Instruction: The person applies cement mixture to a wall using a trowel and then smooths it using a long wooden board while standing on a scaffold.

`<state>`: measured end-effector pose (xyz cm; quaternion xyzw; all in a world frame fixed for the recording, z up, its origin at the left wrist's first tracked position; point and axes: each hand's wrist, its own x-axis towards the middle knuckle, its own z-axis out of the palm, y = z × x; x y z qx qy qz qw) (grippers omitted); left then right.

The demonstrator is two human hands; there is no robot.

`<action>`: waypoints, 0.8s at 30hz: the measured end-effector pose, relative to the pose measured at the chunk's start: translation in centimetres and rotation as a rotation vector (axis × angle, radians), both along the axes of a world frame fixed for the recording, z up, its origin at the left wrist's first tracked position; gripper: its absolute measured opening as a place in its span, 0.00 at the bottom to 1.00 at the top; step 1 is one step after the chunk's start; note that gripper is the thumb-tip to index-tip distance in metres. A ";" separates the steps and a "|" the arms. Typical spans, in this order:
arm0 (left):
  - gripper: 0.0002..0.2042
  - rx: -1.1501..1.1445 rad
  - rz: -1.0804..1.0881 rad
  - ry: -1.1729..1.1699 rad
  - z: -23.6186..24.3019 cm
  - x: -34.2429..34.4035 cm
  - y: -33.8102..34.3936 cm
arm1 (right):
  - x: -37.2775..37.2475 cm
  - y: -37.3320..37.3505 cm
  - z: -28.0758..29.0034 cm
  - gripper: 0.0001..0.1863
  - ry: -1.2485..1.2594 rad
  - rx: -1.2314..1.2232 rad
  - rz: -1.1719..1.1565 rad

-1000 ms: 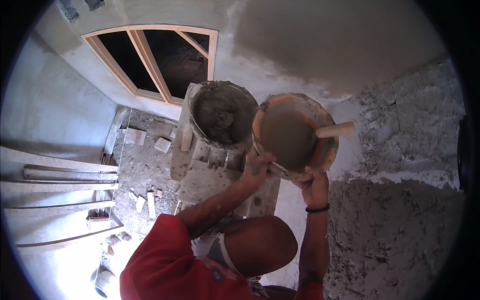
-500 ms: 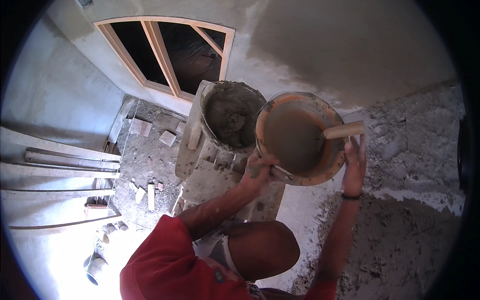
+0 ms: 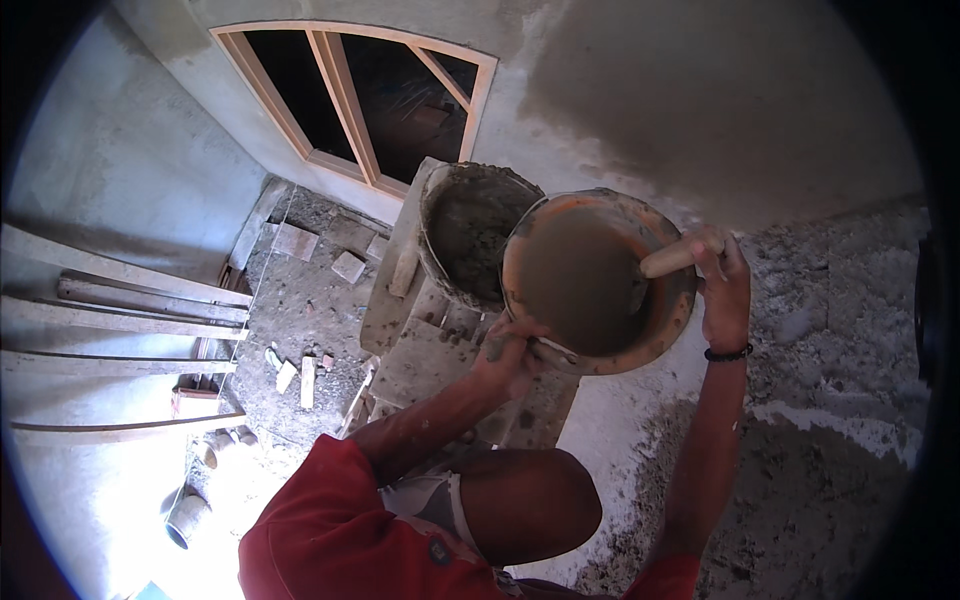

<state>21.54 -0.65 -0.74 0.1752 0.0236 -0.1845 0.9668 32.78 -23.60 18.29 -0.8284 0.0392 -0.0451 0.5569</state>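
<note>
My left hand (image 3: 507, 352) is closed on the near left rim of an orange-brown bucket (image 3: 679, 318), by its wire handle's grip. The bucket is tilted and holds smooth grey-brown wet mix (image 3: 575, 275). A wooden-handled trowel (image 3: 668, 260) leans on its right rim, with its blade mostly sunk in the mix. My right hand (image 3: 727, 295) has its fingers curled round the end of the trowel's handle, close to the bucket's right rim. Beside the bucket on the left stands a mortar-crusted bucket (image 3: 428, 235) with thick grey mortar inside.
Both buckets are over mortar-spattered scaffold boards (image 3: 420, 358). Behind stands a plastered wall (image 3: 700, 110) with a wooden window frame (image 3: 340, 105). Several planks (image 3: 120, 310) jut out at the left. Rubble and brick pieces (image 3: 295, 241) lie on the floor below. My bent knee (image 3: 530, 505) is near the bucket.
My right hand has moved up and outward, and its fingers have closed round the end of the trowel's handle. My left hand stays on the bucket, which has shifted slightly. The view has turned a little.
</note>
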 end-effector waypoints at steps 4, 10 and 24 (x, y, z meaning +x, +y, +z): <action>0.14 -0.015 -0.011 0.108 -1.3 0.3 -0.3 | 0.6 0.6 0.1 0.24 -0.045 -0.079 0.004; 0.16 -0.076 -0.049 0.283 0.1 1.1 0.2 | 0.7 1.9 0.9 0.25 -0.056 -0.071 0.005; 0.23 0.383 -0.047 0.026 2.7 2.4 -2.1 | -6.8 -4.9 -1.8 0.23 -0.062 -0.113 -0.272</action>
